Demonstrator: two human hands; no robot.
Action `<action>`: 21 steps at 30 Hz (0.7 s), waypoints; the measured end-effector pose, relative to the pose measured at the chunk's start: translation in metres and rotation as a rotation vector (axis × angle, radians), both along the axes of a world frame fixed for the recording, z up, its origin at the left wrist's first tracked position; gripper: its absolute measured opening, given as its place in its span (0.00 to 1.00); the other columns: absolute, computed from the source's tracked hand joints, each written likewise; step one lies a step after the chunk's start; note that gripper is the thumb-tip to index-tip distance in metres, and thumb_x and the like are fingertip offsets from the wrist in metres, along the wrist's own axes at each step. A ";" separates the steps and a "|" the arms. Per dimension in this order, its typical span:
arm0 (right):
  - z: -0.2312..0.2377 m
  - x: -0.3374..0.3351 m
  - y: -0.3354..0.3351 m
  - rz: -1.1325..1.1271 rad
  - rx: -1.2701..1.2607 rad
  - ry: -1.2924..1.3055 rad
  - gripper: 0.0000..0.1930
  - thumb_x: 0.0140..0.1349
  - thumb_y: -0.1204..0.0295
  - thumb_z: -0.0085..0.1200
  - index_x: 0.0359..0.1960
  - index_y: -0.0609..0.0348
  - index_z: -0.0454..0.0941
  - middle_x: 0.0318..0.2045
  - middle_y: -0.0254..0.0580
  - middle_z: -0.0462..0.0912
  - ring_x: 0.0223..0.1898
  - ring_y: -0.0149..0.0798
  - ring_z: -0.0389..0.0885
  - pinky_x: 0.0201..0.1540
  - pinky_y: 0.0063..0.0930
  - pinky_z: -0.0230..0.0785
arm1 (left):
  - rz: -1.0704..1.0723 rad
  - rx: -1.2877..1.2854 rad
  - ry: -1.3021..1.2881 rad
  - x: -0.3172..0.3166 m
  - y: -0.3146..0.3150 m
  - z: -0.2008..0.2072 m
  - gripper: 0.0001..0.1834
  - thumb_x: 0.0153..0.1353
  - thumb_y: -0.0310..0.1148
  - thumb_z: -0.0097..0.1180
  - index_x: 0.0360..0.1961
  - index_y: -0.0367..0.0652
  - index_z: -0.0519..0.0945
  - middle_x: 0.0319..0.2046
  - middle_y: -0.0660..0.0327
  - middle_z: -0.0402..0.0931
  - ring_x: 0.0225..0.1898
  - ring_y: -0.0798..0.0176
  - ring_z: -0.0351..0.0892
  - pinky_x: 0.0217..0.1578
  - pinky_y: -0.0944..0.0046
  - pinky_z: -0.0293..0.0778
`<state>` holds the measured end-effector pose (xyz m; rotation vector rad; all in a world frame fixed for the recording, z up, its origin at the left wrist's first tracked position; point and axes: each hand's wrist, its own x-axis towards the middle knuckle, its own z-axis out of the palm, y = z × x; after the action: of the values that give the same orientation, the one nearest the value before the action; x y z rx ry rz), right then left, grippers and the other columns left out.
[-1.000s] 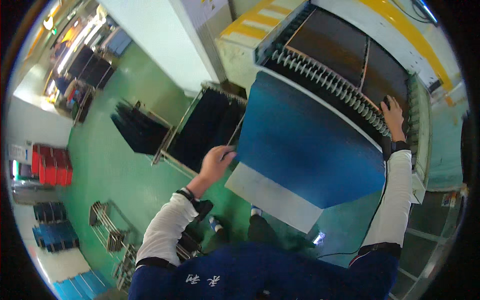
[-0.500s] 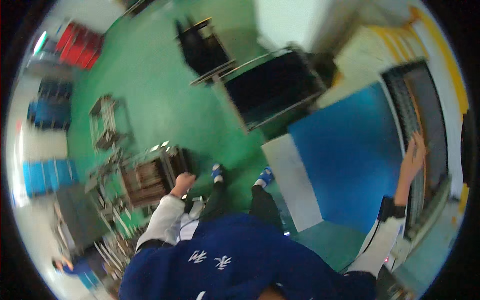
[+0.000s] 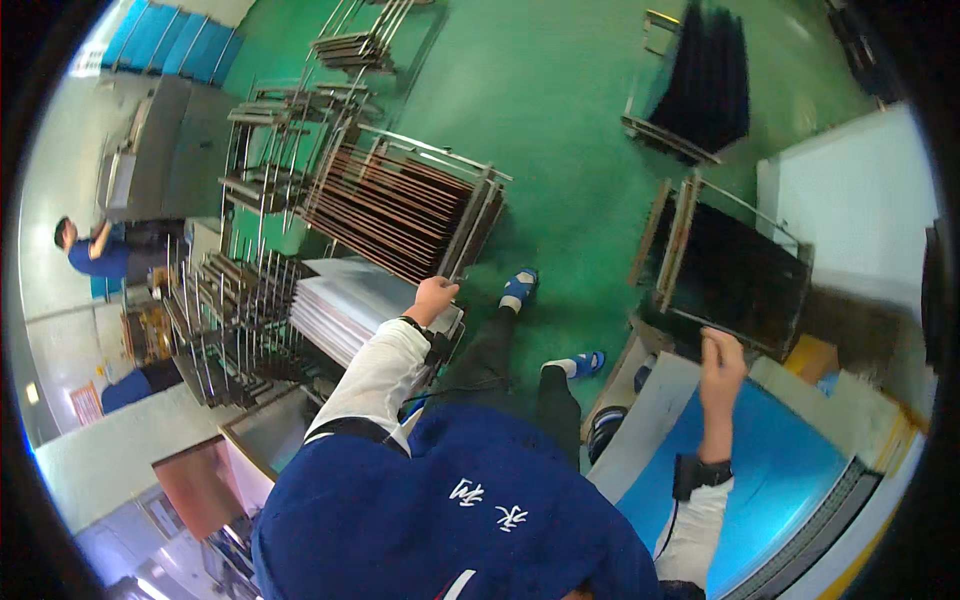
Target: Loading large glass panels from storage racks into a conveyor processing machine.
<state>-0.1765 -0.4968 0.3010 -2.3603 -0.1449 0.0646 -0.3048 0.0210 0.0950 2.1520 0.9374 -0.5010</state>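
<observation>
I have brown panels (image 3: 385,215) racked left of centre, white sheets (image 3: 335,318) nearer, and dark panels (image 3: 740,265) at far right, hemming both sides. My left hand (image 3: 434,299) curls narrow by the brown panels' near corner; I can't tell whether it grips anything. My right hand (image 3: 722,372), fingers loosely bent, hangs over the blue board (image 3: 750,485) at near right, its hold unclear. Green floor (image 3: 550,120) spreads beyond; a co-worker (image 3: 103,258) stands far left.
</observation>
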 end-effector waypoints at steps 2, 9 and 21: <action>-0.029 0.035 0.073 0.185 0.025 0.048 0.07 0.59 0.74 0.55 0.37 0.62 0.81 0.39 0.46 0.83 0.44 0.46 0.79 0.49 0.35 0.69 | 0.071 0.044 0.026 -0.007 0.028 -0.003 0.18 0.51 0.42 0.63 0.37 0.39 0.85 0.33 0.52 0.83 0.36 0.56 0.82 0.40 0.59 0.76; -0.123 0.127 0.333 0.777 -0.114 0.299 0.12 0.58 0.64 0.55 0.36 0.59 0.81 0.37 0.50 0.81 0.43 0.54 0.79 0.46 0.44 0.70 | 0.282 0.124 -0.055 -0.005 0.116 -0.016 0.21 0.52 0.45 0.61 0.38 0.37 0.84 0.36 0.48 0.82 0.40 0.49 0.82 0.45 0.55 0.75; -0.243 0.161 0.599 0.868 -0.386 0.217 0.16 0.57 0.63 0.58 0.41 0.61 0.76 0.41 0.54 0.79 0.43 0.57 0.80 0.45 0.48 0.74 | 0.247 0.506 0.088 0.042 0.178 -0.042 0.51 0.45 0.59 0.67 0.69 0.54 0.60 0.68 0.46 0.54 0.66 0.37 0.55 0.62 0.40 0.55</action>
<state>-0.0158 0.1017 0.0585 -2.4594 -1.1187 0.8207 -0.2632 0.1992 0.0529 2.4164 1.4836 -0.2531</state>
